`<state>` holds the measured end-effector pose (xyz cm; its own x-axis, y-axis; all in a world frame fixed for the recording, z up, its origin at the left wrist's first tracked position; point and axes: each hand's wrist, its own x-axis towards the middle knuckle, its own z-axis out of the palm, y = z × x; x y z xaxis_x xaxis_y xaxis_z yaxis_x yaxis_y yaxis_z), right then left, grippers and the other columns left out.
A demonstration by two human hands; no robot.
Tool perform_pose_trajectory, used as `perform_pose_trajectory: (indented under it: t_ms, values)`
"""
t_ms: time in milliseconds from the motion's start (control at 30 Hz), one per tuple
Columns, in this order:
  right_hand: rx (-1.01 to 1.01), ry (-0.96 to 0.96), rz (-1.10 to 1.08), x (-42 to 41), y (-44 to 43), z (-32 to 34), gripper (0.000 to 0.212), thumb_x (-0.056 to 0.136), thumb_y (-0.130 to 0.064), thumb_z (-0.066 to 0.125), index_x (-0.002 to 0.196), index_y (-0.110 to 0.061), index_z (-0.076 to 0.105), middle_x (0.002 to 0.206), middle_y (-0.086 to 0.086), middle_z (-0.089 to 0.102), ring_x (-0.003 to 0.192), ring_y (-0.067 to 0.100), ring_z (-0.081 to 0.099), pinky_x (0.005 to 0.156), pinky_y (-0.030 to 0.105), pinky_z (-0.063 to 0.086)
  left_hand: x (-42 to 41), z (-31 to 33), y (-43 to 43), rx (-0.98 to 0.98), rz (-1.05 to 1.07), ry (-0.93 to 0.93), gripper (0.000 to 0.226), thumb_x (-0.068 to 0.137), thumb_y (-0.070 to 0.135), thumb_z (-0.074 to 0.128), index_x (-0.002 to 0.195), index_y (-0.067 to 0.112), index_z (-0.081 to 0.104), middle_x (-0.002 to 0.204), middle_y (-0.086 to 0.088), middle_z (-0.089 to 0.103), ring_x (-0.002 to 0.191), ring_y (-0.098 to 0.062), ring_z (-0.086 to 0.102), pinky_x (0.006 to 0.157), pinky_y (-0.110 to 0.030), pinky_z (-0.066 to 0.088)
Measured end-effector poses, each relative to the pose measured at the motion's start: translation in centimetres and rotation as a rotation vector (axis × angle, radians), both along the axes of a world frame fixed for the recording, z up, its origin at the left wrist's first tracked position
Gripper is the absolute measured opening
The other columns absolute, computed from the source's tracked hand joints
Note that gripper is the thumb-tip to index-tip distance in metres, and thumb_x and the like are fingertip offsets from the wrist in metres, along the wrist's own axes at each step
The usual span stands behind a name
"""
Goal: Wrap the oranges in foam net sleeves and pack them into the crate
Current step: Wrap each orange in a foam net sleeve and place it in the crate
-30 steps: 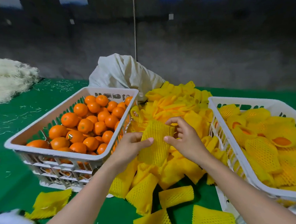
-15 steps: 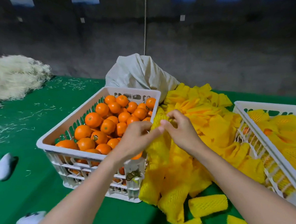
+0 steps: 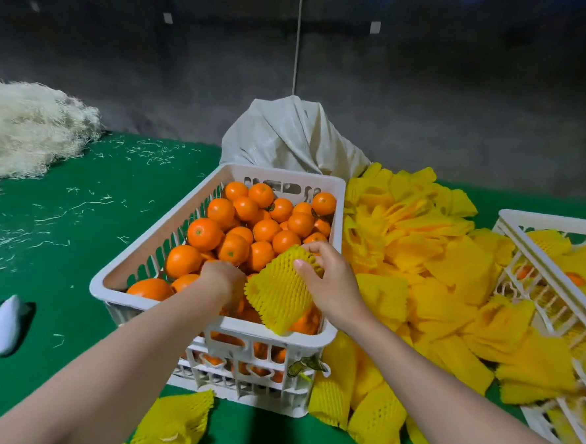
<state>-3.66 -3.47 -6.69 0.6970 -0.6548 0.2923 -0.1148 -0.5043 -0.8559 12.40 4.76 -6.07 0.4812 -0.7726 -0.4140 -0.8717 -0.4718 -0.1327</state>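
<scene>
mid-frame, the right hand pinches a sleeve ready over the crate while the left hand digs among the oranges, grip hidden, likely fetching one.

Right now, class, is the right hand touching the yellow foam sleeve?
Touching. The head view shows the right hand pinching the sleeve, thumb pressed on its netted face.

Bare oranges fill the white crate; the right hand pinches a yellow sleeve over its near corner, more sleeves heaped alongside.
</scene>
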Motion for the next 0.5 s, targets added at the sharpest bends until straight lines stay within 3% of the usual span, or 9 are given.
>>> perform_pose_trajectory:
  t_ms: [100,167,233,333,400,500]
  values:
    - [-0.040,-0.012,0.022,-0.1,0.3,0.2,0.011,0.096,-0.023,0.052,0.106,-0.018,0.051,0.090,-0.009,0.053,0.075,-0.001,0.050,0.065,0.014,0.039,-0.5,0.2,-0.2,-0.010,-0.004,-0.036,0.043,0.091,0.033,0.062,0.130,0.020,0.052,0.124,0.000,0.058,0.092,-0.015,0.045,0.052,-0.017,0.028]
    - [-0.026,-0.026,0.023,-0.1,0.3,0.2,0.008,0.097,-0.023,0.050,0.101,-0.016,0.050,0.083,0.001,0.051,0.063,0.011,0.045,0.061,0.024,0.037,-0.4,0.3,-0.2,-0.020,-0.029,-0.073,0.040,0.090,0.033,0.063,0.127,0.020,0.054,0.094,0.006,0.054,0.079,-0.012,0.048,0.050,-0.017,0.026]
    - [-0.003,-0.024,0.001,-0.2,0.2,0.2,0.009,0.097,-0.024,0.049,0.099,-0.015,0.051,0.089,0.010,0.054,0.068,0.016,0.045,0.062,0.028,0.038,-0.1,0.2,-0.2,-0.046,-0.024,-0.098,0.036,0.088,0.036,0.064,0.119,0.020,0.058,0.075,0.009,0.042,0.068,-0.009,0.043,0.049,-0.017,0.024]
    - [0.058,-0.047,-0.011,-0.3,0.0,0.3,0.010,0.097,-0.023,0.049,0.100,-0.013,0.053,0.094,0.009,0.057,0.076,0.012,0.049,0.064,0.022,0.040,0.7,-0.1,0.0,-0.142,-0.030,-0.161,0.029,0.083,0.046,0.063,0.099,0.023,0.055,0.085,0.005,0.053,0.078,-0.015,0.050,0.052,-0.022,0.032]
    - [0.189,-0.090,0.001,-0.5,-0.4,0.9,0.009,0.097,-0.018,0.049,0.094,-0.011,0.055,0.094,0.011,0.058,0.087,0.021,0.054,0.074,0.027,0.045,1.4,-0.3,0.2,-0.359,0.104,-0.024,0.041,0.080,0.048,0.067,0.100,0.021,0.045,0.090,0.001,0.054,0.078,-0.016,0.052,0.055,-0.027,0.039]
    - [0.521,-0.257,0.061,-1.6,-1.5,1.9,0.023,0.095,-0.007,0.045,0.077,-0.012,0.056,0.077,0.008,0.058,0.078,0.022,0.055,0.073,0.034,0.043,1.5,0.3,0.6,-0.851,0.363,0.490,0.043,0.082,0.037,0.071,0.111,0.021,0.044,0.097,-0.002,0.054,0.080,-0.015,0.056,0.061,-0.029,0.049]
